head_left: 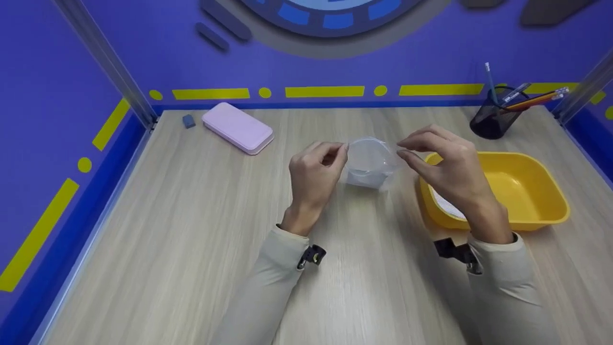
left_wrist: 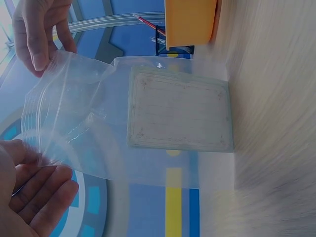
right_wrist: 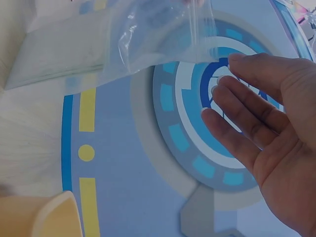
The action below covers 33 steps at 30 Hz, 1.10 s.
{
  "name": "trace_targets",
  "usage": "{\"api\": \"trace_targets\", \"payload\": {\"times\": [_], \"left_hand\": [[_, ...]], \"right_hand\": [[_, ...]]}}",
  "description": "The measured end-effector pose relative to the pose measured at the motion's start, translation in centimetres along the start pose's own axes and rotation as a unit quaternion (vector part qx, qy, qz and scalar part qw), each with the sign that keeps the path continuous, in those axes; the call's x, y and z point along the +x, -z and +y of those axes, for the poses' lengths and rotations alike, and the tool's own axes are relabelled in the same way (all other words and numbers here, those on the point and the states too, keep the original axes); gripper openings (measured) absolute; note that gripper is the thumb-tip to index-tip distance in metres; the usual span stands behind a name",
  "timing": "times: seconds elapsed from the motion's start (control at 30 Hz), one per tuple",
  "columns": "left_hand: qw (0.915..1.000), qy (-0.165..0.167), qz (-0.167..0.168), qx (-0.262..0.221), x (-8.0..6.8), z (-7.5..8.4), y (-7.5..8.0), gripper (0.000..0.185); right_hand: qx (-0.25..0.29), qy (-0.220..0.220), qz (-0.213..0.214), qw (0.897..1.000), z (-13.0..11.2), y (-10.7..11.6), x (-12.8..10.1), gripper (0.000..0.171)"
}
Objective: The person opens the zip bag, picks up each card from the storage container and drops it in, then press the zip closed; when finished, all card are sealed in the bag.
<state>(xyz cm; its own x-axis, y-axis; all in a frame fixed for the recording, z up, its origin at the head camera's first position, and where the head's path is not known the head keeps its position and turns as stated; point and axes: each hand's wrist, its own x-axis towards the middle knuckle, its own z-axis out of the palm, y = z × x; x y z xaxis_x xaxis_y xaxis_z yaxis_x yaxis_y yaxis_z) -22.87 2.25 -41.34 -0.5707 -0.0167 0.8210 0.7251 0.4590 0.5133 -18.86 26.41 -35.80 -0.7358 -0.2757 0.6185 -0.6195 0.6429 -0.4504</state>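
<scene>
Zip bag (head_left: 369, 163), clear plastic with a flat grey-white card (left_wrist: 180, 111) sitting at its closed end, is hanging in the air just above the table (head_left: 191, 215), between my two hands and just left of the yellow tray (head_left: 536, 191). I am pinching one lip of its mouth with my left hand (head_left: 313, 175), thumb and forefinger clenched on the film, and the opposite lip with my right hand (head_left: 448, 167), its thumb and forefinger doing the pinching while the other fingers (right_wrist: 247, 123) are lying straight and relaxed. Judging from the slack, crinkled plastic near the zip strip in the left wrist view, the step in hand is working the mouth of the bag, and I am reckoning the care lies in keeping both pinches right at the strip, one on each layer, and not on both layers together. I am keeping the bag's mouth uppermost so the card is resting at the bottom and not sliding out. Pulling evenly and gently is likely to be better than tugging, since thin film stretches or slips. Further back, a pink case (head_left: 238, 127), a small grey eraser (head_left: 188, 120) and a black mesh pen cup (head_left: 493, 120) are standing well apart from my hands.
</scene>
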Motion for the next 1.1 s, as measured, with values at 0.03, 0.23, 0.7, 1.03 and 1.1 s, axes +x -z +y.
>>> {"api": "trace_targets", "payload": {"times": [0.03,0.23,0.7,1.03,1.1], "left_hand": [[1.0,0.0,-0.001,0.0,0.0,0.0,0.0,0.008],[1.0,-0.002,0.001,0.001,-0.1,-0.1,-0.3,0.007],[1.0,-0.004,0.008,0.003,0.0,-0.3,-0.1,0.006],[1.0,-0.004,0.006,0.002,0.0,-0.3,0.0,0.007],[1.0,-0.004,0.006,0.002,0.0,-0.3,0.0,0.007]], "right_hand": [[0.003,-0.007,0.001,1.0,0.1,0.1,-0.1,0.018],[0.002,-0.046,-0.008,0.999,1.1,0.7,-0.9,0.018],[-0.022,-0.085,-0.074,0.993,6.2,2.6,-2.0,0.016],[-0.036,-0.191,-0.159,0.968,10.3,3.7,-3.2,0.019],[-0.036,-0.216,-0.177,0.96,10.9,3.8,-3.4,0.023]]}}
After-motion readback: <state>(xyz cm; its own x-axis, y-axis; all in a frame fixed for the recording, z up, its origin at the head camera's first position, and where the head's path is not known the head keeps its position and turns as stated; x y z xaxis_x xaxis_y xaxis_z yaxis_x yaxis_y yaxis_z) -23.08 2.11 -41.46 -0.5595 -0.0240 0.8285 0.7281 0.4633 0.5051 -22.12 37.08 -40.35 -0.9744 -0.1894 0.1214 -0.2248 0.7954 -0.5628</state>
